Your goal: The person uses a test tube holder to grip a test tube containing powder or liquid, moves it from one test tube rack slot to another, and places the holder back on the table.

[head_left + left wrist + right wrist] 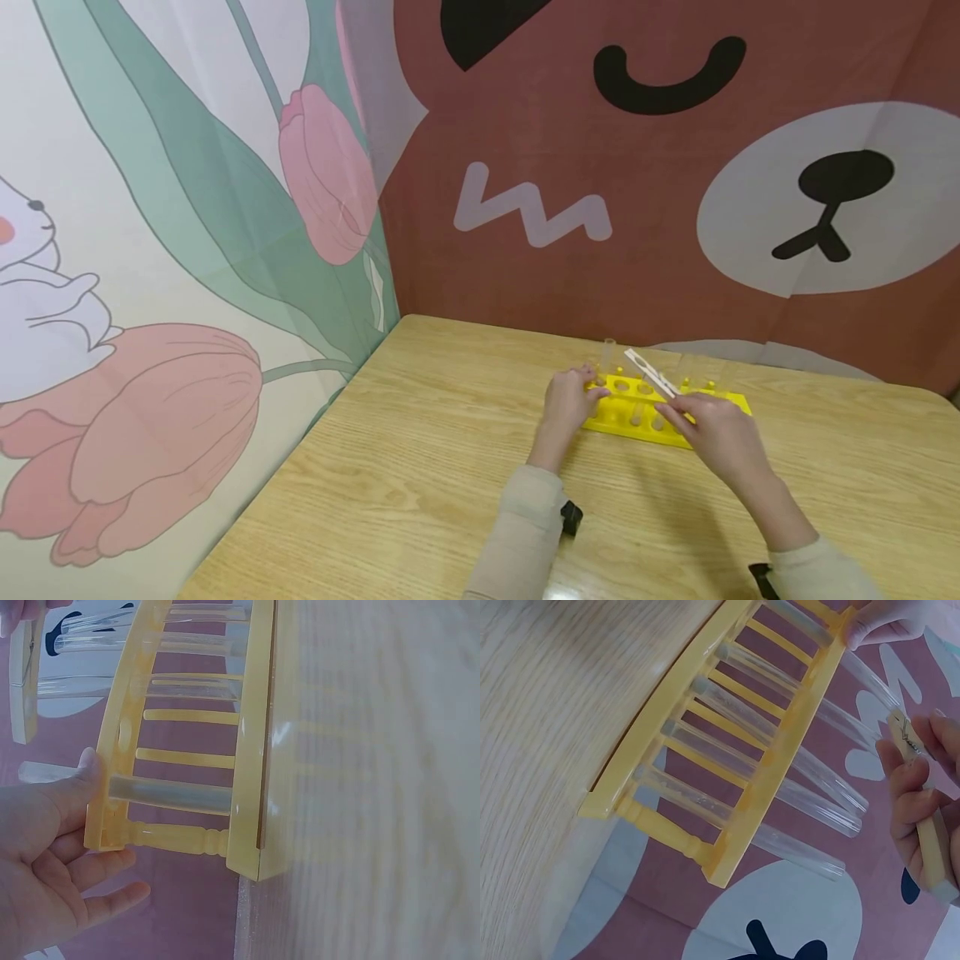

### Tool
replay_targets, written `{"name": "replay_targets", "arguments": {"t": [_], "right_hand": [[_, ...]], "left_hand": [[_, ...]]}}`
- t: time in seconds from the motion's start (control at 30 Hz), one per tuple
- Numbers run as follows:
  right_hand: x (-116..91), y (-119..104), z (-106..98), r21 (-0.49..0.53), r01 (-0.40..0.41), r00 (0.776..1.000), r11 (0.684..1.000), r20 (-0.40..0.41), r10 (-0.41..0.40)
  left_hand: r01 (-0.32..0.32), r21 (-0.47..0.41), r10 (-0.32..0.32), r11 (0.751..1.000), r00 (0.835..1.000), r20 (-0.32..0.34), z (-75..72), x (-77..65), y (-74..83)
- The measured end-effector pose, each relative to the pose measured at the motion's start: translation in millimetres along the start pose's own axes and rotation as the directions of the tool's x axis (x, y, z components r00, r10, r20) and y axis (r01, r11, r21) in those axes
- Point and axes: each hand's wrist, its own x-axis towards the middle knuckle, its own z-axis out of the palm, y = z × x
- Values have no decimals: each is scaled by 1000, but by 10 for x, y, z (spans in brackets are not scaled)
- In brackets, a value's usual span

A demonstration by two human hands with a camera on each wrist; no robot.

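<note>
A yellow test tube rack (637, 431) stands on the table with several clear glass test tubes (195, 795) upright in its holes. At the rack's left end my left hand (567, 404) grips the top plate, thumb on one side and fingers on the other, close beside the end tube. My right hand (723, 433) pinches a wooden test tube clamp (664, 385) above the rack, its head angled up and left. In the right wrist view the clamp (934, 847) lies across my curled fingers, its head overlapping a tube's mouth.
The wood-grain table (420, 450) reaches back to a cloth hanging (510, 283) with a brown bear print. On the left hangs a second cloth (225, 275) with tulips. More test tubes (723, 375) rise from the rack's right part.
</note>
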Motion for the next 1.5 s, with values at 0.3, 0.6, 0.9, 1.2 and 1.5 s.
{"name": "replay_targets", "arguments": {"t": [0.3,0.6,0.9,1.2,1.5], "right_hand": [[6,-14,19,-1,-5,999,1000,33,5],[6,-24,41,3,-26,998,1000,55,25],[6,-11,71,4,-37,996,999,86,36],[13,6,97,17,-74,987,997,141,71],[13,17,116,38,-70,987,997,145,64]], "left_hand": [[-2,2,2,1000,1000,-7,5,-4,3],[8,18,-8,1000,1000,10,-1,5,9],[6,26,-6,1000,1000,12,2,6,4],[6,38,-7,999,1000,16,-16,4,9],[-15,32,15,999,1000,2,-20,-4,5]]}}
